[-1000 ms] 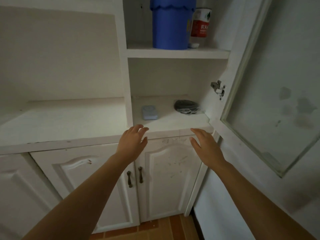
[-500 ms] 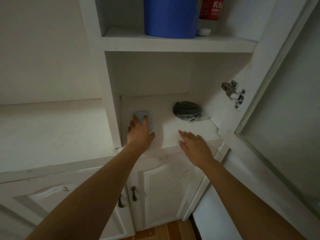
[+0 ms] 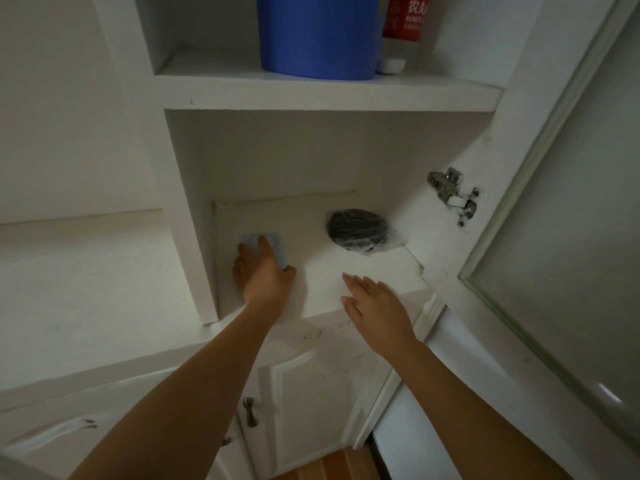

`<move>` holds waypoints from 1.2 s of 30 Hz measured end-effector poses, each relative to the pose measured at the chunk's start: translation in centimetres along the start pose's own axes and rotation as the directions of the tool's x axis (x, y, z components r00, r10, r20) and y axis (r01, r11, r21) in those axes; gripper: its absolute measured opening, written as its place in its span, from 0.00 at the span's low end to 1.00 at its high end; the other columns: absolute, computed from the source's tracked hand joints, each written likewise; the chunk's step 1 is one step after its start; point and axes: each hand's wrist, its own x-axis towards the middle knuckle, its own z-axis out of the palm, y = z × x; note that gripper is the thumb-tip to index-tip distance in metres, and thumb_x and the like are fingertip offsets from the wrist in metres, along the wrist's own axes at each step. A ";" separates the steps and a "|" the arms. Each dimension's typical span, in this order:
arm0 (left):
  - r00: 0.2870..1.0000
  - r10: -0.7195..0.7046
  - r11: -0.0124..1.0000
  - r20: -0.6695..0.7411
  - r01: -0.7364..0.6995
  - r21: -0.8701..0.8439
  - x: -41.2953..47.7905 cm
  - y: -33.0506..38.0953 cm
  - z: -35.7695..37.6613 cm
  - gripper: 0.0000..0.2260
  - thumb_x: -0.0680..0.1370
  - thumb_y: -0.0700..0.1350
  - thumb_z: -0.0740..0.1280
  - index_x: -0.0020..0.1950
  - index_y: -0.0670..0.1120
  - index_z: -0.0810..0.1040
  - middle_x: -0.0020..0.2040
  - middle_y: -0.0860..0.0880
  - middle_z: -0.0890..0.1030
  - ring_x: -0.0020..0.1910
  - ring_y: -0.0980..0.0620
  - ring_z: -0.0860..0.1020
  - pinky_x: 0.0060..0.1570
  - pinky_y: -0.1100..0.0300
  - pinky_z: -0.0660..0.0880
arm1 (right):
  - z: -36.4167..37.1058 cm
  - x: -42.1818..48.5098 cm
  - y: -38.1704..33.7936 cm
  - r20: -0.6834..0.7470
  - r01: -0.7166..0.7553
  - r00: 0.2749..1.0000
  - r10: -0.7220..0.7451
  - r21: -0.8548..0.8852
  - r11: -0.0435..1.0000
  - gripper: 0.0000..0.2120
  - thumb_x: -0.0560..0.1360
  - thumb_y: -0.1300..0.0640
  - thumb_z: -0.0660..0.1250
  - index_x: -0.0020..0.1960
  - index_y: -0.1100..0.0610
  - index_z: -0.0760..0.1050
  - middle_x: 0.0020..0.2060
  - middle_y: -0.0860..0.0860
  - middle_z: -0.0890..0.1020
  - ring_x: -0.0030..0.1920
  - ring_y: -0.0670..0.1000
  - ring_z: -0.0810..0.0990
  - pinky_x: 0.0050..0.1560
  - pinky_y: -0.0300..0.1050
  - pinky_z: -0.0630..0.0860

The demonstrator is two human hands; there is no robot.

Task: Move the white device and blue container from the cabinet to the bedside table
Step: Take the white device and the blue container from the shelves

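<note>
The white device (image 3: 274, 241), a small flat pale square, lies on the lower cabinet shelf (image 3: 349, 268) at its left side. My left hand (image 3: 263, 277) lies over it, fingers across its top and left edge, thumb at its right edge; most of it is hidden. My right hand (image 3: 377, 306) hovers flat and open over the shelf's front edge, holding nothing. The blue container (image 3: 318, 32), a large round tub, stands on the upper shelf (image 3: 311, 93); its top is cut off by the frame.
A dark bundle in a clear bag (image 3: 358, 230) lies at the lower shelf's back right. A red-labelled bottle (image 3: 405, 22) stands right of the blue container. The glass cabinet door (image 3: 571, 244) hangs open at right on its hinge (image 3: 453, 195). Closed lower doors with handles (image 3: 250, 412) are below.
My left hand has reached forward from the counter edge onto the white device and closed around it. My right hand moved slightly forward over the shelf edge. The view moved closer.
</note>
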 end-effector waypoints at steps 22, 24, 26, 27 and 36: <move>0.962 0.125 0.946 -0.242 -0.189 -0.263 -7.2 2.0 -4.0 0.32 0.64 0.40 0.73 0.66 0.43 0.65 0.61 0.37 0.70 0.52 0.43 0.72 0.46 0.59 0.68 | -3.1 -1.9 -0.4 0.149 -0.011 0.989 -0.008 0.125 0.992 0.24 0.80 0.50 0.52 0.73 0.57 0.55 0.69 0.58 0.69 0.69 0.56 0.67 0.69 0.49 0.62; 0.961 0.118 0.924 -0.250 -0.199 -0.327 -8.2 2.5 -4.6 0.33 0.64 0.40 0.74 0.66 0.46 0.64 0.62 0.39 0.71 0.55 0.45 0.72 0.51 0.54 0.74 | -4.2 -2.4 -0.4 0.115 -0.018 0.993 -0.002 0.172 0.985 0.23 0.80 0.51 0.53 0.72 0.58 0.57 0.67 0.60 0.72 0.66 0.58 0.70 0.66 0.50 0.66; 0.946 0.131 0.895 -0.297 -0.241 -0.374 -9.0 3.1 -5.5 0.32 0.63 0.40 0.74 0.64 0.51 0.64 0.62 0.41 0.71 0.57 0.42 0.72 0.53 0.45 0.76 | -5.5 -2.6 -0.5 0.047 -0.017 0.999 0.007 0.236 0.972 0.22 0.79 0.52 0.55 0.72 0.58 0.59 0.63 0.61 0.75 0.63 0.59 0.73 0.63 0.51 0.69; 0.936 0.135 0.884 -0.324 -0.261 -0.387 -9.4 3.4 -6.1 0.32 0.63 0.39 0.74 0.62 0.53 0.63 0.62 0.41 0.71 0.57 0.41 0.72 0.53 0.43 0.76 | -6.3 -2.7 -0.7 -0.002 -0.006 1.000 0.006 0.262 0.965 0.21 0.79 0.53 0.55 0.71 0.58 0.61 0.61 0.62 0.76 0.61 0.60 0.74 0.61 0.52 0.70; 0.847 0.259 0.923 -0.464 -0.359 -0.140 -12.4 4.9 -11.0 0.32 0.64 0.40 0.74 0.65 0.45 0.66 0.66 0.34 0.67 0.60 0.35 0.69 0.52 0.42 0.75 | -12.9 -3.6 -3.9 -0.316 0.183 0.947 -0.051 0.405 0.896 0.18 0.78 0.57 0.57 0.67 0.59 0.67 0.60 0.59 0.77 0.59 0.57 0.75 0.59 0.48 0.70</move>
